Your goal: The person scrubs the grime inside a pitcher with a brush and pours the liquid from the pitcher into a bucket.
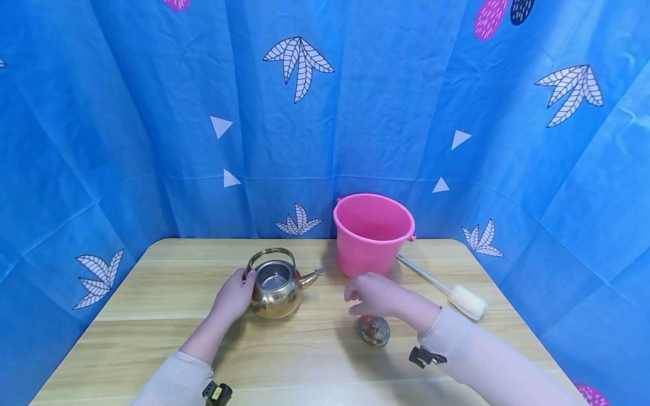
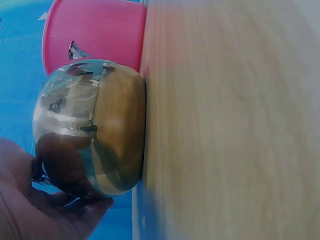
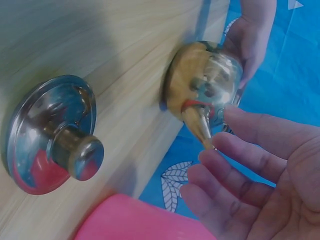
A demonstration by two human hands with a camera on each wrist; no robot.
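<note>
A shiny gold teapot [image 1: 276,304] stands at the middle left of the wooden table, lidless, with a perforated strainer in its mouth. Its arched handle is up and its spout points right. My left hand [image 1: 235,294] grips it at its left side, the thumb by the handle's base; in the left wrist view the fingers lie along the round body [image 2: 100,125]. My right hand [image 1: 378,296] is in the air just beyond the metal lid [image 3: 45,135], fingers loosely bent and holding nothing. The lid lies on the table, knob up.
Behind my right hand a pink bucket [image 1: 368,259] stands at the table's back edge. To its right lies a long-handled brush with a white sponge head [image 1: 467,301]. A blue patterned curtain [image 1: 284,141] hangs behind and beside the table [image 1: 284,361].
</note>
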